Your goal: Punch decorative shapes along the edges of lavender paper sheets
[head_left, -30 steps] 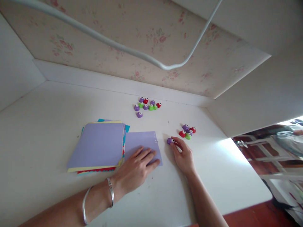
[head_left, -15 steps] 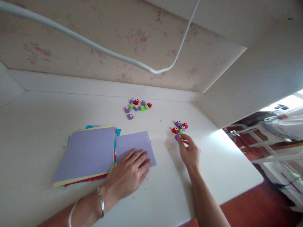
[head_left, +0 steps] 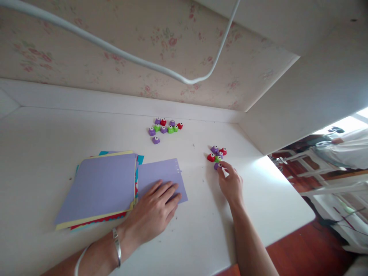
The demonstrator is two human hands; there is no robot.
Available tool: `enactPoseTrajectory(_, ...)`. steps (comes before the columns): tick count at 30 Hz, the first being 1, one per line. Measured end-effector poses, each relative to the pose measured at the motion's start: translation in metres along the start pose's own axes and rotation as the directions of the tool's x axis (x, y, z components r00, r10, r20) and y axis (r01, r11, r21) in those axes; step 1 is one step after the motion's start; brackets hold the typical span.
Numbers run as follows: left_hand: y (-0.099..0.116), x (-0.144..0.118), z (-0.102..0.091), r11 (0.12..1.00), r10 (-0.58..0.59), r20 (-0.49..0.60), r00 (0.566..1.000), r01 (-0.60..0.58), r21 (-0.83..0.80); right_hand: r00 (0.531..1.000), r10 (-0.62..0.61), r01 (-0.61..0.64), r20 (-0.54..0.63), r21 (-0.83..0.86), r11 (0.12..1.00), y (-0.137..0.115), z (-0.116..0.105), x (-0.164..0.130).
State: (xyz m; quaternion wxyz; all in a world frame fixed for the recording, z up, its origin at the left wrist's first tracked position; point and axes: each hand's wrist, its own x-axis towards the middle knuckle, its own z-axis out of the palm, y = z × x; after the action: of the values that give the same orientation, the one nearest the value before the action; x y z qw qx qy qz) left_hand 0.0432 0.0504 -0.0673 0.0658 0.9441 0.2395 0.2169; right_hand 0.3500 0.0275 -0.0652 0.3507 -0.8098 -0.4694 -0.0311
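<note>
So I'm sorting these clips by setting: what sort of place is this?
Probably a home craft corner: a white table set against floral wallpaper, with a stack of coloured paper and small craft punches laid out. The left hand rests on a loose purple sheet.

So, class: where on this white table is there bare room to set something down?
Bare patches: far left, behind the paper stack; between the far punch cluster and near punch cluster; near edge between the forearms. Crowded: around the lilac sheet under the left hand, and at the right hand.
</note>
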Motion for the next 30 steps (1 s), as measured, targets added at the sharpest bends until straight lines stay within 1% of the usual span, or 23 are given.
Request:
enactPoseTrajectory(2,0.000,0.000,0.000,1.000,-0.005,0.007,1.000,0.005,-0.012,0.998,-0.050,0.050,0.029,0.009,0.999,-0.001,0.000,0.000)
enactPoseTrajectory(4,0.000,0.000,-0.001,1.000,-0.012,0.016,1.000,0.012,-0.019,0.994,-0.101,0.100,0.029,0.039,0.994,-0.003,-0.001,-0.001)
enactPoseTrajectory(6,0.000,0.000,-0.001,1.000,-0.018,0.020,1.000,0.018,-0.024,0.992,-0.125,0.124,0.021,0.062,0.990,-0.005,-0.001,-0.001)
enactPoseTrajectory(13,-0.001,0.000,0.001,0.999,-0.023,0.038,0.999,0.024,-0.029,0.995,-0.099,0.099,-0.003,0.092,0.991,-0.007,0.009,0.008)
enactPoseTrajectory(17,-0.001,0.001,0.001,0.999,-0.024,0.011,1.000,0.024,-0.029,0.995,-0.093,0.095,-0.021,0.073,0.993,-0.007,0.016,0.016)
enactPoseTrajectory(20,-0.001,0.000,0.001,1.000,-0.019,-0.012,1.000,0.018,-0.022,0.996,-0.090,0.090,-0.014,0.073,0.993,-0.008,0.017,0.016)
enactPoseTrajectory(22,-0.001,-0.001,0.002,1.000,-0.006,-0.028,1.000,0.006,-0.013,0.993,-0.114,0.116,-0.042,0.072,0.991,-0.009,0.016,0.014)
enactPoseTrajectory(25,-0.001,-0.002,0.004,1.000,0.019,-0.042,0.999,-0.018,0.003,0.982,-0.147,0.156,-0.117,0.069,0.985,-0.017,0.016,0.011)
enactPoseTrajectory(27,-0.001,-0.003,0.005,0.999,0.031,-0.050,0.998,-0.031,0.006,0.985,-0.149,0.159,-0.086,0.133,0.978,-0.027,0.018,0.010)
enactPoseTrajectory(29,-0.001,-0.004,0.006,0.999,0.036,-0.063,0.997,-0.036,0.007,0.985,-0.170,0.161,0.022,0.224,0.961,-0.044,0.023,0.010)
enactPoseTrajectory(30,0.000,-0.004,0.005,0.999,0.036,-0.067,0.997,-0.036,0.010,0.976,-0.200,0.171,0.087,0.260,0.950,-0.055,0.027,0.011)
